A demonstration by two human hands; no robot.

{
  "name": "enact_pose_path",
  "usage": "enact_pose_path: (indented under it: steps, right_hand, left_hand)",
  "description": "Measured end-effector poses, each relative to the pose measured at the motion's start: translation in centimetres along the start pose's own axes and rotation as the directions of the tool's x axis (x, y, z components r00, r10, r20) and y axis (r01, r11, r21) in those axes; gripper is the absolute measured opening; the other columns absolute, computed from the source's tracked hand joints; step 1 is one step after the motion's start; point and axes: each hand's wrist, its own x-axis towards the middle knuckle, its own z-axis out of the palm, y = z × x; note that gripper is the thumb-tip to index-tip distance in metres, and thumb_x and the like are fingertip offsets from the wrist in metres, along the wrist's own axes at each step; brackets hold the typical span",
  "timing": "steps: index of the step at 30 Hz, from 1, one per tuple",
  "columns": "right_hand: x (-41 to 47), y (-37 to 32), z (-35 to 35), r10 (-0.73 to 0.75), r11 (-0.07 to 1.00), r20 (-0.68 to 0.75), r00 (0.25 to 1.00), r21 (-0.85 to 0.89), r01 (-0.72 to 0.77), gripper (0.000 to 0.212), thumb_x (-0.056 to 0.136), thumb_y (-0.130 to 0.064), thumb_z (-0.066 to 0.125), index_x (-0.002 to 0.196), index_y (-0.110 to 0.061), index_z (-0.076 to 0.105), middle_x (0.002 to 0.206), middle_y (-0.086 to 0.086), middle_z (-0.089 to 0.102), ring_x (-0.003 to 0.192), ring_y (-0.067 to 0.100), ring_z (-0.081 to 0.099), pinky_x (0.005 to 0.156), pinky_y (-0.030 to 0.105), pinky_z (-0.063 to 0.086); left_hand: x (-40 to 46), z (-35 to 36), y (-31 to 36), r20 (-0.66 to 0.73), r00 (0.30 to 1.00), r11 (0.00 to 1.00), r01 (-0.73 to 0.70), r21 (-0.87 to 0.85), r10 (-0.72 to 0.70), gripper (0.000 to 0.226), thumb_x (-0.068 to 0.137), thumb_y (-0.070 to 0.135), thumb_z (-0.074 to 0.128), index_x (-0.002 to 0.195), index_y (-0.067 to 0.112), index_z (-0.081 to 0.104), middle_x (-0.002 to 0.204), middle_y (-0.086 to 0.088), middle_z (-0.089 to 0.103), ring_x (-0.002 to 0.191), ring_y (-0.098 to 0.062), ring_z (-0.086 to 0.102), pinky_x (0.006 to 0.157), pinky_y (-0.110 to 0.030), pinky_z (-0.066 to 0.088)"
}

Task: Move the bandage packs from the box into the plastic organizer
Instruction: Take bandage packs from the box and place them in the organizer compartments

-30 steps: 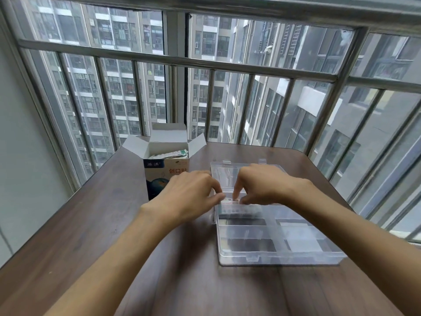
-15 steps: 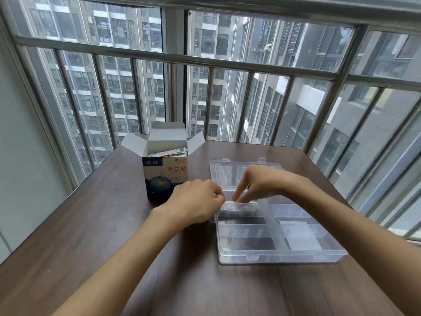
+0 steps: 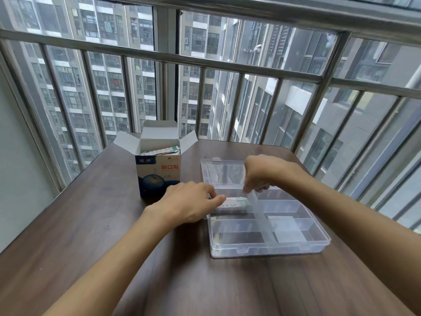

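Note:
A white bandage pack (image 3: 235, 203) lies in the far left compartment of the clear plastic organizer (image 3: 268, 250), whose lid (image 3: 222, 173) lies open behind it. My left hand (image 3: 189, 201) reaches over the organizer's left wall and one straight fingertip touches the pack's left end. My right hand (image 3: 262, 172) hovers just above the pack's right end, its fingers pointing down and loosely curled, holding nothing. The open cardboard box (image 3: 159, 176) stands left of the organizer, with several more bandage packs (image 3: 161, 152) showing at its top.
Everything sits on a dark wooden table (image 3: 91, 224). A metal railing (image 3: 227, 65) and window run right behind its far edge. The organizer's other compartments hold nothing I can make out.
Both hands had the pack between them over the organizer. It now lies in the compartment, and my right hand has lifted off it while my left fingertip stays on it.

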Motion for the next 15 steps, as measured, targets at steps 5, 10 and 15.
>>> enact_pose_path:
  steps: [5, 10, 15]
  right_hand:
    - [0.0, -2.7, 0.2, 0.110, 0.977, 0.210, 0.971, -0.204, -0.066, 0.030, 0.096, -0.014, 0.047, 0.067, -0.007, 0.050, 0.058, -0.001, 0.052, 0.050, 0.009, 0.044, 0.060, 0.024, 0.040]
    - [0.6, -2.8, 0.3, 0.186, 0.977, 0.342, 0.921, -0.164, -0.136, 0.037, 0.099, -0.020, 0.043, 0.063, -0.008, 0.042, 0.046, -0.001, 0.047, 0.049, 0.012, 0.035, 0.052, 0.021, 0.032]
    - [1.0, -0.9, 0.5, 0.172, 0.984, 0.386, 0.906, -0.019, -0.178, 0.041, 0.096, -0.023, 0.048, 0.057, -0.012, 0.044, 0.043, -0.003, 0.033, 0.032, 0.009, 0.025, 0.035, 0.014, 0.022]
  left_hand:
    - [-0.4, -0.4, 0.4, -0.008, 1.000, 0.998, 0.022, 0.059, -0.022, 0.050, 0.092, 0.068, 0.026, 0.119, 0.039, 0.057, 0.101, 0.004, 0.066, 0.092, -0.018, 0.054, 0.070, -0.032, 0.036]
    - [-0.6, -0.4, 0.8, -0.044, 0.999, 0.991, 0.026, 0.130, -0.021, 0.050, 0.095, 0.063, 0.025, 0.117, 0.033, 0.058, 0.108, -0.002, 0.066, 0.101, -0.024, 0.059, 0.072, -0.033, 0.035]
    - [-0.8, -0.5, 0.8, 0.007, 1.000, 0.995, 0.015, 0.094, -0.016, 0.050, 0.096, 0.062, 0.023, 0.117, 0.031, 0.055, 0.111, -0.003, 0.064, 0.099, -0.024, 0.057, 0.072, -0.034, 0.034]
